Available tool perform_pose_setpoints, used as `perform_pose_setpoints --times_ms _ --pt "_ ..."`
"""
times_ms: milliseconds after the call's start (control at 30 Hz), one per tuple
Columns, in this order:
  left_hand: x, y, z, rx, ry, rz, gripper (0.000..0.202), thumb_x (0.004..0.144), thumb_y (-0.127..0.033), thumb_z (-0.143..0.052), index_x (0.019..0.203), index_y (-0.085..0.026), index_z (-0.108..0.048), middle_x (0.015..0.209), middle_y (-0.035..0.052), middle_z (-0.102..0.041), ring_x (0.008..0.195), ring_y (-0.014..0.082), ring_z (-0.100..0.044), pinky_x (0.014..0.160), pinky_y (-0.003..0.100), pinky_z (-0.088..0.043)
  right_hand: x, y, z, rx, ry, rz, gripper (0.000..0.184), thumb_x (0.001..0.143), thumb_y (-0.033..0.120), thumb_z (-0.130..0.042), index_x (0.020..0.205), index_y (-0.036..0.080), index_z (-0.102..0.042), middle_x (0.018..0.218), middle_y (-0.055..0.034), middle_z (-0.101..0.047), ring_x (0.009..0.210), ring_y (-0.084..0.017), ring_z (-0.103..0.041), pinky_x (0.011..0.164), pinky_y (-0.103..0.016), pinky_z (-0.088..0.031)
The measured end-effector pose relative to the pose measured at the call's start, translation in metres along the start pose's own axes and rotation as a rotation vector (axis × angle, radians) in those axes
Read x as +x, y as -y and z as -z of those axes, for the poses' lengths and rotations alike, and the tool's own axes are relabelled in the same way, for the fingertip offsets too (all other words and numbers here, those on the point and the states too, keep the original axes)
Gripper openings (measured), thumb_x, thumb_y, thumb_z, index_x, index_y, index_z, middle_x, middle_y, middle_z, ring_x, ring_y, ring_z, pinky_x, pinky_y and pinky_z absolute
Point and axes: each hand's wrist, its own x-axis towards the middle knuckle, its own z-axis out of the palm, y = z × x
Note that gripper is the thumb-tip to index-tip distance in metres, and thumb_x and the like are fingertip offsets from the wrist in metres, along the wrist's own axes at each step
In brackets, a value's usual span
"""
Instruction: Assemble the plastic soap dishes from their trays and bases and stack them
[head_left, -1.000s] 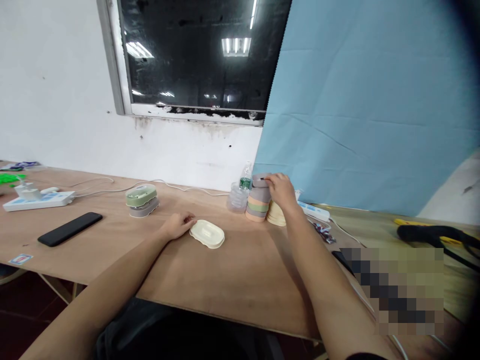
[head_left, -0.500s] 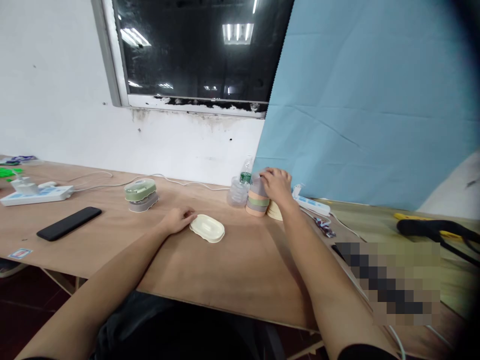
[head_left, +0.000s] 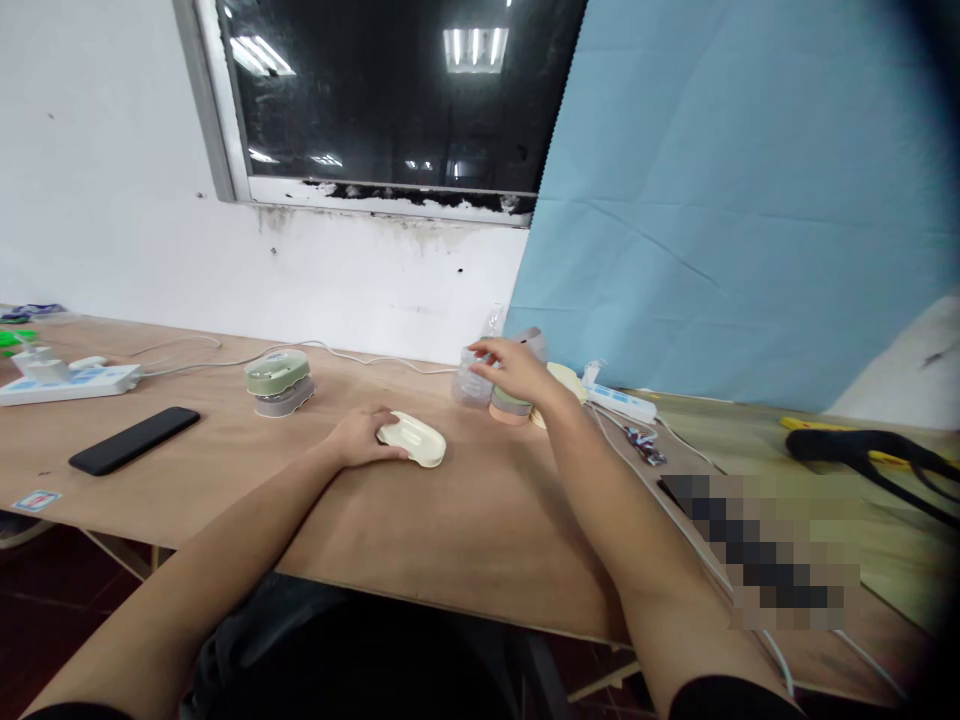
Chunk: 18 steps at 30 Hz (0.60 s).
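The left hand [head_left: 364, 437] closes thumb and fingers around the left end of an oval cream piece [head_left: 418, 440] near the middle of the wooden table [head_left: 450, 540]. The right hand [head_left: 517, 370], half open with nothing visible in its grasp, is in front of a stack of coloured containers [head_left: 511, 408] and a clear plastic tub [head_left: 472, 388], whose contents I cannot tell. To the left sit 2 boxes, green [head_left: 277, 372] upon grey [head_left: 286, 399], insides hidden.

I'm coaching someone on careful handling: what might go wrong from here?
The right hand is close to the stacked containers, so a bump might topple them. The clear bottle is just beside that stack and could be knocked over too. The left hand grips the cream oval piece at one end, so it might slip.
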Motion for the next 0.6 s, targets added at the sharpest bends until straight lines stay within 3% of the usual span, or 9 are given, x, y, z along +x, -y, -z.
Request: perform_pose_setpoints --times_ms 100,200,333,467,600 --pt "-0.001 0.001 0.007 -0.048 -0.118 0.086 0.06 0.074 -0.068 -0.057 0.11 -0.02 -0.065 0.116 0.0098 -0.065 0.107 0.0289 -0.059 0.095 0.04 -0.044 -0.001 0.026 -0.012 0.034 0.193 0.084 0.043 0.082 0.028 -0.062 0.125 0.022 -0.059 0.113 -0.0077 -0.065 0.082 -0.018 -0.062 0.078 -0.031 -0.047" --pt "-0.002 0.008 0.01 -0.142 -0.243 0.155 0.051 0.082 -0.062 -0.051 0.11 -0.021 -0.063 0.116 0.0078 -0.065 0.107 0.0264 -0.059 0.093 0.038 -0.045 -0.004 0.047 -0.02 -0.005 0.228 0.151 0.051 0.081 0.016 -0.059 0.131 0.023 -0.054 0.126 -0.0085 -0.06 0.089 -0.019 -0.062 0.083 -0.031 -0.046" --pt "-0.004 0.017 0.009 -0.165 -0.406 0.084 0.048 0.085 -0.056 -0.05 0.113 -0.02 -0.06 0.119 0.0093 -0.063 0.113 0.0262 -0.055 0.097 0.038 -0.042 -0.006 0.062 -0.024 0.014 0.308 0.177 0.05 0.079 0.016 -0.062 0.128 0.023 -0.056 0.124 -0.0056 -0.061 0.093 -0.02 -0.061 0.082 -0.031 -0.046" --pt "-0.007 0.015 0.01 -0.14 -0.383 0.004 0.051 0.087 -0.055 -0.045 0.121 -0.019 -0.056 0.124 0.0105 -0.06 0.117 0.0266 -0.053 0.101 0.037 -0.039 -0.004 0.068 -0.02 0.027 0.291 0.233 0.025 0.086 0.027 -0.059 0.109 0.023 -0.066 0.107 -0.0026 -0.067 0.093 -0.021 -0.06 0.08 -0.03 -0.045" --pt "-0.005 0.014 0.018 -0.016 -0.385 -0.006 0.064 0.086 -0.057 -0.046 0.137 -0.018 -0.041 0.138 0.0126 -0.049 0.126 0.029 -0.045 0.106 0.04 -0.032 -0.001 0.056 0.008 0.083 0.169 0.22 0.023 0.087 0.036 -0.059 0.104 0.024 -0.069 0.101 -0.0038 -0.067 0.087 -0.02 -0.061 0.08 -0.033 -0.048"
